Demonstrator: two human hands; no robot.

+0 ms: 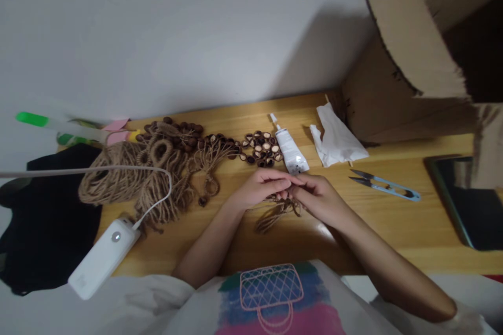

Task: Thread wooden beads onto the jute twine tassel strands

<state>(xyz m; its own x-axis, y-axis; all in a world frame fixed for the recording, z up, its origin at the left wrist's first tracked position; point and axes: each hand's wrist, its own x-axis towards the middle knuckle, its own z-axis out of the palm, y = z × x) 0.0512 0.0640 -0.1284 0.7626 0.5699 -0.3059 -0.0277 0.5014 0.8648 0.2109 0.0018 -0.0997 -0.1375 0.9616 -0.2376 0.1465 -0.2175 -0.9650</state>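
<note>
Over the middle of the wooden table [369, 214], my left hand [265, 187] and my right hand [316, 196] meet, fingers bent and fingertips together. Between them they pinch a bunch of thin brown cord [273, 215], whose loose ends hang below toward the table. A small dark piece shows at the fingertips, mostly hidden. Just beyond my hands lies a white glue tube [291, 149] with a thin nozzle. Left of the tube is a cluster of nutshell halves [262, 147], dark outside and some pale inside.
Piles of brown cord [118, 167] and dark round nuts [168, 133] lie at left, near a white power bank [104, 256] with a cable. Blue thread snips [393, 188], crumpled white tissue [340, 138], a dark phone or tablet [467, 209] and a cardboard box [408, 104] are at right.
</note>
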